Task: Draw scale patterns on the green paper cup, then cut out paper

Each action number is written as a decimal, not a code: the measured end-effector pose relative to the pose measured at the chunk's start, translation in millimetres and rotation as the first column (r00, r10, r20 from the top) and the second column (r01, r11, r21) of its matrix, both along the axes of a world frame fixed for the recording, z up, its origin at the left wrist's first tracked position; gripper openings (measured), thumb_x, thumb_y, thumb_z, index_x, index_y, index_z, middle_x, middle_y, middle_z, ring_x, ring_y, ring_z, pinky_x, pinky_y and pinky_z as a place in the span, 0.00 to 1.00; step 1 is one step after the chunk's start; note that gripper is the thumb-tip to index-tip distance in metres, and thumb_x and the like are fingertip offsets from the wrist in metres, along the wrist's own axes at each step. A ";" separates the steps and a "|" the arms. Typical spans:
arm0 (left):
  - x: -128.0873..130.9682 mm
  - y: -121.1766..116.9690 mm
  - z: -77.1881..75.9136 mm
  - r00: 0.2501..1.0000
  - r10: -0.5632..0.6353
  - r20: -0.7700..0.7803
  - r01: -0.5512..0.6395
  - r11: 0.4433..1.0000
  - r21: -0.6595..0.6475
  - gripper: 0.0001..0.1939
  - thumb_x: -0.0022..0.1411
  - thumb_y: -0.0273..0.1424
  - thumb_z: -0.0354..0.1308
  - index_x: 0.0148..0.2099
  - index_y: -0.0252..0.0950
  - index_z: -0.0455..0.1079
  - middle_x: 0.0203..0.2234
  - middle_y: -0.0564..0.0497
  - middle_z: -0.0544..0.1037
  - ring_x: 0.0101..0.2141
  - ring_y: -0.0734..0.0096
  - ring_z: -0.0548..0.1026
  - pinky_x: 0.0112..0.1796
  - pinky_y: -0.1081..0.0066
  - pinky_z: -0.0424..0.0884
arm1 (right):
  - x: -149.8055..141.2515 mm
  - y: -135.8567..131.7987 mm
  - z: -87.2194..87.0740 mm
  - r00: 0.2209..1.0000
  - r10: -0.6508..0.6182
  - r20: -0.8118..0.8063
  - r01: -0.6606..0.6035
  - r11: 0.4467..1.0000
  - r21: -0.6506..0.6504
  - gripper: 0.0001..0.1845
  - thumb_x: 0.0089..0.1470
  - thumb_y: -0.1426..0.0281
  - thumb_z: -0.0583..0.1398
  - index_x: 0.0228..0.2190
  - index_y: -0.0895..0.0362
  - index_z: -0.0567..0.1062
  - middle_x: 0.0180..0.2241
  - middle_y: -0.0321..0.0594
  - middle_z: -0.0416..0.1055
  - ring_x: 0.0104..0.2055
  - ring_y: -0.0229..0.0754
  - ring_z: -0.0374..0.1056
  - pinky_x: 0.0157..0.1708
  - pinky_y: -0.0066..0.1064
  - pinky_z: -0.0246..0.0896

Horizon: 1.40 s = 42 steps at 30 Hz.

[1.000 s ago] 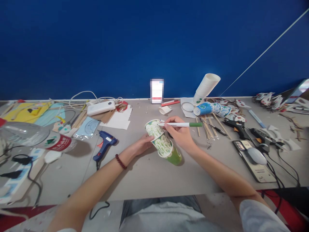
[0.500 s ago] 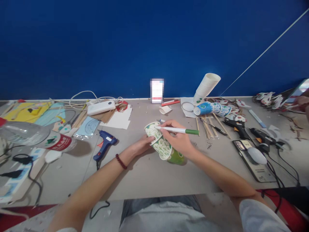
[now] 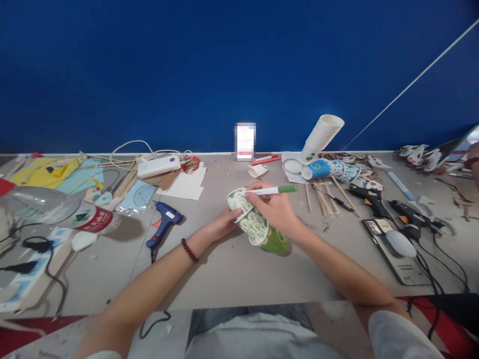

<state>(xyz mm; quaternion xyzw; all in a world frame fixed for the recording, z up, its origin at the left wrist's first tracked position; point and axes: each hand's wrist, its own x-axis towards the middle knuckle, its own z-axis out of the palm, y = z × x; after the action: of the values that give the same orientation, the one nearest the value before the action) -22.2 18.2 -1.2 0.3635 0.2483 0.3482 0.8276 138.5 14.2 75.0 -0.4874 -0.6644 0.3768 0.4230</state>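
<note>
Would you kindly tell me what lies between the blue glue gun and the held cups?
In the head view, the left hand lies between them, touching the cups.

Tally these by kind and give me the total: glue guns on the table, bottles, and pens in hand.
Glue guns: 3, a blue glue gun, a black glue gun by the sticks and another black glue gun farther right
Bottles: 1, the red-labelled bottle
Pens: 1, the green-and-white pen in the right hand
Total: 5
</note>
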 end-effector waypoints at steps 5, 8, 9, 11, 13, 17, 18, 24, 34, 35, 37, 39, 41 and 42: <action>0.5 0.9 0.8 1.000 -0.012 0.023 0.013 1.000 -0.012 0.29 0.48 0.43 0.64 0.50 0.32 0.68 0.45 0.39 0.75 0.46 0.52 0.72 0.48 0.57 0.61 | 0.1 4.9 12.5 0.989 0.036 0.146 -0.037 0.999 0.003 0.11 0.55 0.61 0.54 0.32 0.54 0.72 0.29 0.37 0.73 0.31 0.41 0.69 0.30 0.32 0.61; -0.4 0.8 0.2 0.999 -0.018 0.027 0.019 1.000 -0.015 0.28 0.50 0.42 0.63 0.50 0.33 0.68 0.45 0.39 0.75 0.46 0.52 0.71 0.49 0.57 0.60 | -2.3 7.3 23.1 0.966 0.052 0.254 -0.060 0.998 0.024 0.09 0.55 0.62 0.54 0.31 0.53 0.72 0.30 0.37 0.74 0.33 0.42 0.69 0.33 0.33 0.61; -0.7 0.7 0.3 0.999 -0.018 0.026 0.018 1.000 -0.017 0.28 0.50 0.42 0.63 0.50 0.33 0.68 0.46 0.39 0.75 0.47 0.52 0.71 0.49 0.57 0.60 | -3.3 8.3 25.9 0.963 0.051 0.264 -0.060 0.998 0.023 0.09 0.55 0.63 0.55 0.30 0.53 0.72 0.29 0.37 0.74 0.33 0.42 0.69 0.33 0.33 0.61; -0.7 0.2 1.4 1.000 -0.011 0.028 0.011 1.000 -0.017 0.30 0.50 0.42 0.63 0.52 0.33 0.66 0.48 0.39 0.73 0.48 0.51 0.70 0.50 0.56 0.60 | -4.7 10.5 29.2 0.967 0.044 0.250 -0.048 0.999 0.011 0.09 0.55 0.64 0.54 0.30 0.53 0.72 0.29 0.37 0.74 0.33 0.41 0.70 0.33 0.33 0.61; -0.1 -0.3 3.7 1.000 -0.002 0.030 0.002 1.000 -0.016 0.32 0.49 0.42 0.64 0.54 0.33 0.65 0.49 0.38 0.72 0.49 0.50 0.69 0.51 0.55 0.59 | -5.4 12.2 29.7 0.974 0.035 0.224 -0.035 0.999 -0.004 0.09 0.55 0.65 0.54 0.30 0.54 0.72 0.30 0.37 0.74 0.33 0.41 0.70 0.33 0.32 0.61; 1.4 -0.9 8.5 1.000 -0.008 0.024 0.008 1.000 -0.021 0.33 0.48 0.43 0.64 0.54 0.32 0.65 0.48 0.38 0.73 0.49 0.49 0.69 0.50 0.55 0.60 | -5.2 12.7 28.3 0.977 0.046 0.209 -0.046 0.999 -0.005 0.09 0.54 0.65 0.55 0.30 0.55 0.73 0.30 0.38 0.75 0.33 0.42 0.70 0.33 0.33 0.61; 1.5 -0.9 9.0 1.000 -0.010 0.027 0.010 1.000 -0.021 0.33 0.48 0.43 0.64 0.54 0.32 0.65 0.48 0.38 0.73 0.49 0.49 0.69 0.50 0.54 0.60 | -5.0 12.2 28.2 0.976 0.051 0.213 -0.052 0.999 0.000 0.09 0.54 0.65 0.55 0.30 0.54 0.73 0.29 0.38 0.75 0.33 0.41 0.70 0.33 0.33 0.61; 0.6 0.1 5.3 0.999 -0.008 0.034 0.009 1.000 -0.019 0.33 0.48 0.43 0.65 0.53 0.32 0.65 0.48 0.37 0.73 0.50 0.49 0.69 0.50 0.55 0.59 | -4.7 10.1 28.9 0.969 0.049 0.242 -0.054 0.998 0.015 0.08 0.54 0.66 0.55 0.29 0.53 0.74 0.27 0.35 0.75 0.31 0.41 0.70 0.33 0.32 0.61; -0.4 -0.5 5.6 0.999 -0.022 0.045 0.022 1.000 -0.008 0.31 0.49 0.42 0.64 0.53 0.33 0.66 0.47 0.38 0.74 0.49 0.50 0.70 0.50 0.55 0.59 | -5.0 9.0 26.0 0.980 0.044 0.193 -0.047 0.999 0.010 0.09 0.55 0.64 0.55 0.29 0.54 0.72 0.27 0.38 0.75 0.31 0.42 0.71 0.31 0.34 0.62; -0.7 -0.4 4.8 0.999 -0.022 0.045 0.023 1.000 -0.009 0.30 0.49 0.42 0.64 0.52 0.33 0.66 0.47 0.38 0.74 0.48 0.50 0.70 0.50 0.55 0.59 | -4.9 8.9 26.0 0.981 0.045 0.189 -0.046 0.999 0.003 0.09 0.55 0.64 0.55 0.29 0.54 0.72 0.27 0.38 0.74 0.31 0.42 0.71 0.30 0.34 0.62; -1.3 0.1 2.2 0.999 -0.018 0.029 0.019 1.000 -0.012 0.29 0.50 0.42 0.64 0.51 0.33 0.67 0.46 0.38 0.74 0.48 0.51 0.71 0.49 0.56 0.60 | -4.4 8.7 26.2 0.980 0.037 0.194 -0.037 0.999 -0.004 0.09 0.54 0.63 0.55 0.29 0.54 0.72 0.26 0.38 0.74 0.30 0.42 0.70 0.30 0.34 0.62; -1.9 0.7 -0.5 1.000 -0.013 0.004 0.013 1.000 -0.015 0.28 0.49 0.42 0.64 0.50 0.33 0.68 0.46 0.38 0.75 0.47 0.51 0.71 0.49 0.56 0.60 | -3.5 8.5 26.4 0.979 0.028 0.203 -0.027 1.000 -0.006 0.09 0.54 0.63 0.56 0.29 0.55 0.72 0.26 0.39 0.74 0.30 0.42 0.70 0.29 0.34 0.61; -2.0 1.0 -1.7 1.000 -0.013 -0.007 0.012 1.000 -0.016 0.28 0.49 0.43 0.64 0.50 0.33 0.68 0.45 0.38 0.75 0.47 0.50 0.71 0.49 0.56 0.60 | -2.7 8.2 26.6 0.977 0.025 0.211 -0.023 1.000 -0.015 0.10 0.54 0.63 0.56 0.29 0.55 0.72 0.26 0.39 0.74 0.30 0.42 0.70 0.28 0.33 0.61; -1.9 0.9 -1.6 1.000 -0.017 -0.008 0.017 1.000 -0.017 0.29 0.49 0.43 0.64 0.50 0.33 0.68 0.45 0.38 0.75 0.47 0.50 0.71 0.49 0.56 0.60 | -2.4 8.0 26.6 0.976 0.027 0.216 -0.023 1.000 -0.020 0.10 0.54 0.63 0.55 0.29 0.55 0.72 0.26 0.39 0.74 0.29 0.42 0.69 0.28 0.33 0.60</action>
<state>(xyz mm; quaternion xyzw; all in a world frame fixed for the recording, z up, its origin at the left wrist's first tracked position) -24.2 19.2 -2.8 0.3600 0.2512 0.3377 0.8326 136.1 22.3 101.6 -0.5207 -0.7092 0.3327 0.3394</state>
